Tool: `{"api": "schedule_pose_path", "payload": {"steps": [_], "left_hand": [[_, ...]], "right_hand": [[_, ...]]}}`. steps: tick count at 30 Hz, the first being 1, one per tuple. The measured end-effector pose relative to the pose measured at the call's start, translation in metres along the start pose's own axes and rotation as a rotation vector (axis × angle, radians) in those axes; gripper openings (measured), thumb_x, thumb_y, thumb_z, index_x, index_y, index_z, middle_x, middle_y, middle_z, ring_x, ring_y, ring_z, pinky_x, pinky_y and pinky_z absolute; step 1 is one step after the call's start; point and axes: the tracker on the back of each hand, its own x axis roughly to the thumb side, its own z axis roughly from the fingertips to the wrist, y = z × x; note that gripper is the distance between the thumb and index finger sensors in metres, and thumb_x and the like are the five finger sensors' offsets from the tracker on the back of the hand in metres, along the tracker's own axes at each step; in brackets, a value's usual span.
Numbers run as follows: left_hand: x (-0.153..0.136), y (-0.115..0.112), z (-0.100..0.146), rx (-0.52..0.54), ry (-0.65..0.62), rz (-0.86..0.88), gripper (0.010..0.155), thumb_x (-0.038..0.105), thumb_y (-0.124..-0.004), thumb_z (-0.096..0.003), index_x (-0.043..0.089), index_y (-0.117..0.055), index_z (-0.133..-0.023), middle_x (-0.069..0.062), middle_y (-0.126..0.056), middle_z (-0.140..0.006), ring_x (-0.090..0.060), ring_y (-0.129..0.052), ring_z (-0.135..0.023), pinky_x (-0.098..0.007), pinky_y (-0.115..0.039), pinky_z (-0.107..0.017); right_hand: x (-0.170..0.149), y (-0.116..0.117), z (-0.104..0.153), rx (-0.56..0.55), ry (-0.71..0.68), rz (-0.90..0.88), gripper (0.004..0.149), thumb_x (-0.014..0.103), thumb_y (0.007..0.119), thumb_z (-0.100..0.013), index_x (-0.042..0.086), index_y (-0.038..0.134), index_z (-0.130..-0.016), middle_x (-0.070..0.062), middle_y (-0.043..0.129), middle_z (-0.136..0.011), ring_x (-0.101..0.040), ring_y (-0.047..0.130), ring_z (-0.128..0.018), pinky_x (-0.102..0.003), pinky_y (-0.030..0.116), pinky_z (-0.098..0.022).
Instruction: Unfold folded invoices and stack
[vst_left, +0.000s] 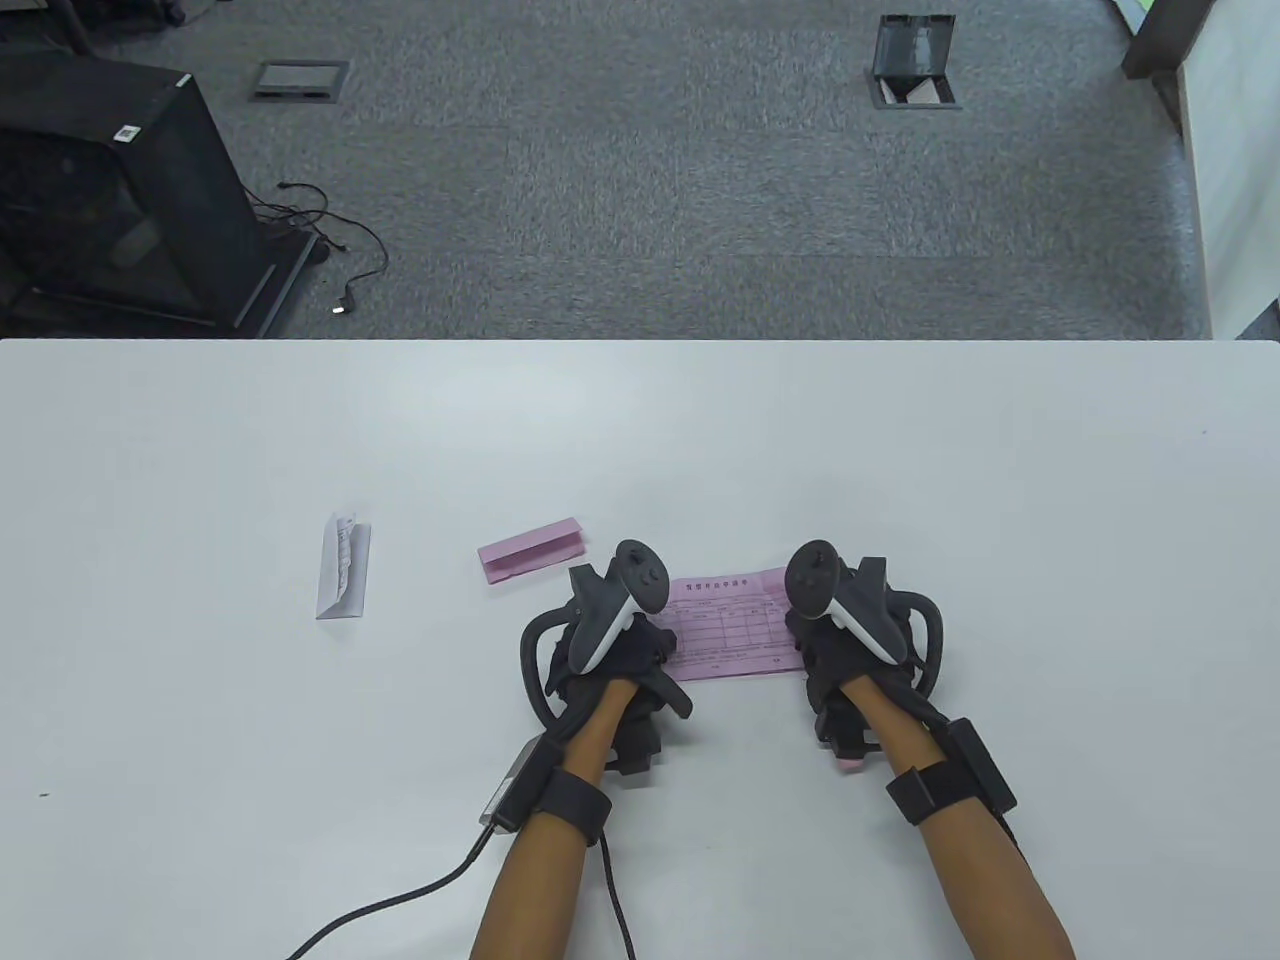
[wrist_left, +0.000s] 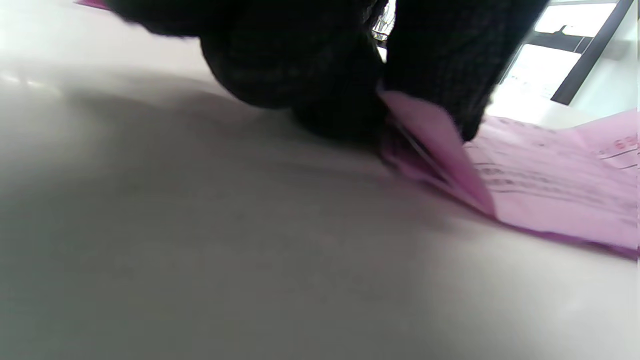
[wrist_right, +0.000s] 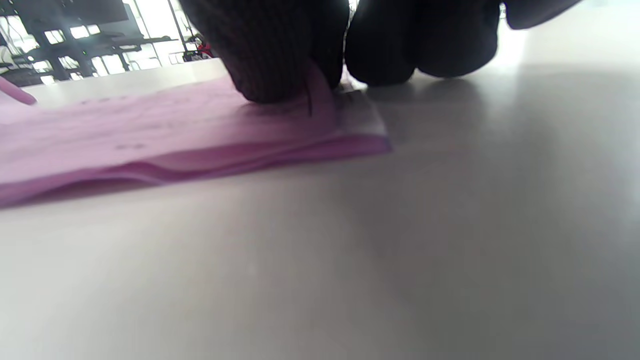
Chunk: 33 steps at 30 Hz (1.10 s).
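Observation:
A pink invoice (vst_left: 733, 626) lies spread out on the white table (vst_left: 900, 450) between my two hands. My left hand (vst_left: 620, 655) pinches its left edge, where a flap of pink paper (wrist_left: 440, 150) is lifted between thumb and fingers. My right hand (vst_left: 835, 650) pinches the right edge of the pink invoice (wrist_right: 200, 130), which looks like more than one layer there. A folded pink invoice (vst_left: 532, 550) lies just up and left of my left hand. A folded white invoice (vst_left: 343, 568) lies farther left.
The table's far edge (vst_left: 640, 342) borders grey carpet with a black cabinet (vst_left: 120, 190) and cables. A cable (vst_left: 400, 895) runs from my left wrist across the near table.

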Motion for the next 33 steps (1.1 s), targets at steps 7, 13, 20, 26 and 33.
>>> {"api": "schedule_pose_path", "payload": {"steps": [7,13,20,26,33], "left_hand": [[-0.011,-0.002,-0.003,0.027,0.060,0.019,0.091,0.052,-0.093,-0.0366,0.017,-0.055,-0.111,0.006,-0.095,-0.055,-0.013,-0.093,-0.041,-0.032,-0.081,-0.032],[-0.013,-0.002,-0.003,0.046,0.066,0.003,0.091,0.054,-0.092,-0.0355,0.017,-0.056,-0.110,0.007,-0.095,-0.053,-0.011,-0.093,-0.039,-0.031,-0.082,-0.030],[-0.001,-0.002,0.003,0.115,0.075,-0.176,0.091,0.060,-0.085,-0.0358,0.018,-0.055,-0.111,0.006,-0.096,-0.056,-0.015,-0.094,-0.043,-0.033,-0.082,-0.033],[-0.001,0.001,0.012,0.179,0.045,-0.187,0.089,0.059,-0.085,-0.0378,0.018,-0.054,-0.111,-0.002,-0.097,-0.064,-0.020,-0.096,-0.049,-0.035,-0.083,-0.037],[-0.022,0.024,0.027,0.266,0.052,-0.110,0.087,0.058,-0.086,-0.0385,0.020,-0.056,-0.111,-0.009,-0.095,-0.081,-0.025,-0.096,-0.058,-0.036,-0.083,-0.040]], "right_hand": [[-0.006,-0.001,-0.001,0.020,0.089,0.026,0.042,0.042,0.077,-0.047,0.026,0.072,-0.085,-0.017,0.062,-0.100,-0.044,0.065,-0.085,-0.065,0.051,-0.066],[-0.022,0.000,-0.008,0.020,0.150,-0.044,0.063,0.050,0.077,-0.043,0.021,0.058,-0.096,-0.018,0.057,-0.102,-0.046,0.062,-0.087,-0.066,0.050,-0.066],[-0.023,0.000,-0.010,0.015,0.147,-0.075,0.062,0.050,0.077,-0.043,0.022,0.059,-0.096,-0.019,0.057,-0.102,-0.047,0.060,-0.087,-0.066,0.049,-0.066],[-0.030,0.001,-0.007,0.046,0.105,-0.159,0.067,0.049,0.076,-0.044,0.022,0.053,-0.101,-0.021,0.052,-0.103,-0.049,0.053,-0.089,-0.066,0.047,-0.066],[-0.048,-0.010,0.008,0.036,0.062,-0.415,0.077,0.048,0.074,-0.046,0.022,0.037,-0.108,-0.022,0.046,-0.107,-0.052,0.050,-0.094,-0.069,0.046,-0.065]]}}
